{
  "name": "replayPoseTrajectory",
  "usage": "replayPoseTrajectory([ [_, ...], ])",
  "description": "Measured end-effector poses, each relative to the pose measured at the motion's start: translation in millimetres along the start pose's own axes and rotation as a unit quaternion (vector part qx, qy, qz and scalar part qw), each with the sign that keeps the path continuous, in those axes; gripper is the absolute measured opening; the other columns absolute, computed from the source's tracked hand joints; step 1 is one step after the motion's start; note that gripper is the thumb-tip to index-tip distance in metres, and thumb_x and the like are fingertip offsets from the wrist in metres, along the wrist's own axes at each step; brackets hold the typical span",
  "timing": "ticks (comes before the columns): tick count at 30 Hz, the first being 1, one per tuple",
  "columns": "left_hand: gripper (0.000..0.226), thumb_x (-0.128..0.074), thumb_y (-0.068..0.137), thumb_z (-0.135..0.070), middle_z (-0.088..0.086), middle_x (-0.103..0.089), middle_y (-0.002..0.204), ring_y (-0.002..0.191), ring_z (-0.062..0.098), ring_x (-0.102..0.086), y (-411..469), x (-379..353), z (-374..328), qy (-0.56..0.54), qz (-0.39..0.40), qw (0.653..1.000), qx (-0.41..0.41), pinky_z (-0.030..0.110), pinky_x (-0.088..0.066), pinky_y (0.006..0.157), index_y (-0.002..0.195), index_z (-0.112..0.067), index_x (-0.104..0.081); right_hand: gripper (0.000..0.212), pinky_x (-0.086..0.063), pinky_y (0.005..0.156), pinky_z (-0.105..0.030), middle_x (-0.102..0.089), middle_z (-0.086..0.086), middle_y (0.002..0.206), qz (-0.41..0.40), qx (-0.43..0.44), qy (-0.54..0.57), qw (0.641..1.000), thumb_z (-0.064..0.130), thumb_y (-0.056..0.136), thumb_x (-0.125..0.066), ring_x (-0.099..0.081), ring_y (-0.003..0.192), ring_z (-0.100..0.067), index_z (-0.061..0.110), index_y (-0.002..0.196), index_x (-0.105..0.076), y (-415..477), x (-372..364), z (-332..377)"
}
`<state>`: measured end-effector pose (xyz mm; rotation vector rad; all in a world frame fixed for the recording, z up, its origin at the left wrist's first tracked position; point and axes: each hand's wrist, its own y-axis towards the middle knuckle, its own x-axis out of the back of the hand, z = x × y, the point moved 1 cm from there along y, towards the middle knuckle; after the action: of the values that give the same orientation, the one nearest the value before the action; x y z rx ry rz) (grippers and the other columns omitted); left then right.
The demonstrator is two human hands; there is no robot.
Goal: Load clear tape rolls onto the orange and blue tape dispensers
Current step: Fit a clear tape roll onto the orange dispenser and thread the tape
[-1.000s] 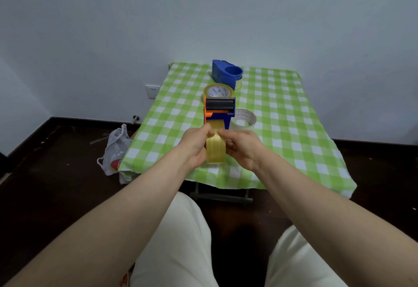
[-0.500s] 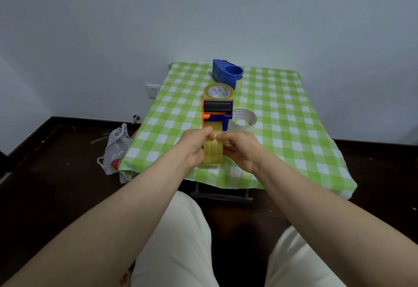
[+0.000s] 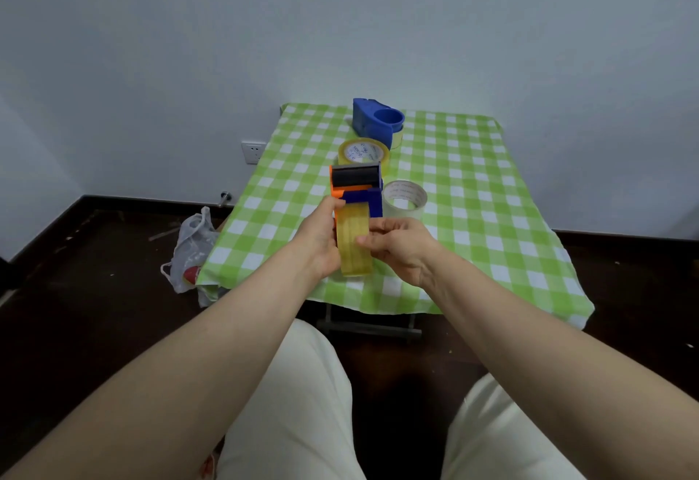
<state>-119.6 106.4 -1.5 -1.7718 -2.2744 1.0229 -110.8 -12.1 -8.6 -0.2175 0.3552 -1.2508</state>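
I hold an orange and blue tape dispenser (image 3: pixel 355 186) with a black roller above the near half of the table. A yellowish clear tape roll (image 3: pixel 353 239) sits on it, edge toward me. My left hand (image 3: pixel 321 237) grips the roll and dispenser from the left. My right hand (image 3: pixel 401 245) grips the roll from the right, fingers curled onto its face. A second yellowish roll (image 3: pixel 363 151) lies flat behind the dispenser. A white-cored clear roll (image 3: pixel 404 199) lies flat to the right. A blue dispenser (image 3: pixel 376 124) stands at the far edge.
The small table wears a green and white checked cloth (image 3: pixel 472 192) and stands against a white wall. A plastic bag (image 3: pixel 193 248) lies on the dark floor at the table's left. My knees in light trousers are below the table's near edge.
The dispenser with its roll has tilted and shifted slightly left. My right fingers have slid onto the face of the roll, and more of the roll's outer band now shows between my hands.
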Motion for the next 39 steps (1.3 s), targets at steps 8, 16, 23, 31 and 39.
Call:
replayPoseTrajectory([
  [8,0.036,-0.047,0.085,-0.002,0.026,-0.061,0.111,0.085,0.034,-0.062,-3,0,3,0.036,-0.013,0.999,-0.029,0.056,-0.048,0.092,0.119,0.003,-0.058,0.038,-0.054,0.076,-0.031,-0.062,-0.022,0.105,0.000,0.009,0.013,1.000,-0.013,0.080,-0.058,-0.062,0.082,-0.024,-0.012,0.118,-0.055,3,4,-2],
  [16,0.043,-0.058,0.064,-0.002,0.028,-0.065,0.106,0.094,0.044,-0.066,5,-3,0,0.049,-0.031,0.998,-0.027,0.070,-0.047,0.083,0.106,0.008,-0.063,0.032,-0.051,0.088,-0.044,-0.064,-0.011,0.086,-0.017,0.018,-0.018,1.000,-0.012,0.079,-0.060,-0.061,0.082,-0.026,-0.010,0.111,-0.059,3,1,-4],
  [23,0.037,-0.052,0.082,-0.005,0.028,-0.065,0.111,0.087,0.037,-0.064,6,2,3,0.041,-0.047,0.998,-0.031,0.055,-0.054,0.082,0.116,0.006,-0.060,0.039,-0.050,0.089,-0.042,-0.063,-0.020,0.100,-0.004,0.014,0.007,1.000,-0.015,0.079,-0.058,-0.062,0.088,-0.028,-0.012,0.118,-0.055,1,2,-3],
  [31,0.020,-0.046,0.087,-0.009,0.019,-0.066,0.089,0.072,0.028,-0.064,7,0,6,0.047,-0.041,0.998,-0.026,0.038,-0.055,0.066,0.092,0.000,-0.063,0.009,-0.045,0.063,-0.031,-0.053,0.001,0.056,-0.051,-0.028,0.065,0.996,0.016,0.079,-0.063,-0.050,0.060,-0.017,0.010,0.074,-0.059,3,0,1],
  [39,0.034,-0.047,0.088,-0.012,0.023,-0.065,0.105,0.078,0.032,-0.065,13,-1,4,0.046,-0.057,0.997,-0.018,0.043,-0.057,0.069,0.115,0.004,-0.060,0.009,-0.053,0.069,-0.032,-0.063,-0.001,0.051,-0.039,-0.009,0.027,0.999,0.008,0.085,-0.064,-0.059,0.065,-0.020,-0.001,0.084,-0.061,7,1,-1],
])
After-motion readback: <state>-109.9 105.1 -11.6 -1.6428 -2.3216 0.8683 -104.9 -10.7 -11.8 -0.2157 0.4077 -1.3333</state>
